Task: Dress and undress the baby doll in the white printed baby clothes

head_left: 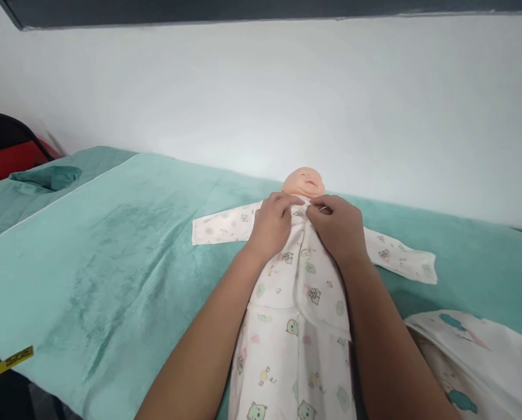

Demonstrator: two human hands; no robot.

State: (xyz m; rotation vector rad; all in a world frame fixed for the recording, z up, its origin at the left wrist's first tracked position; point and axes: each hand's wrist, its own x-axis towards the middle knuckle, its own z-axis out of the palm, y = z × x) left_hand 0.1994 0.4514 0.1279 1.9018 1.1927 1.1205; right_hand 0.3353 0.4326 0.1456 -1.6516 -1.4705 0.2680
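Note:
A baby doll (305,182) lies on its back on a teal towel (112,245), dressed in a white romper (295,315) printed with small animals. The sleeves are spread out to both sides. My left hand (273,225) and my right hand (337,228) rest on the doll's upper chest just under its chin. Both hands have their fingers pinched on the romper's neckline, where the two front flaps meet. The fingertips are partly tucked under, so what lies between them is hidden.
A second printed white garment (475,361) lies at the lower right. A folded dark teal cloth (46,177) sits at the far left on the bed. A red and black object (7,154) stands behind it. A white wall runs along the back.

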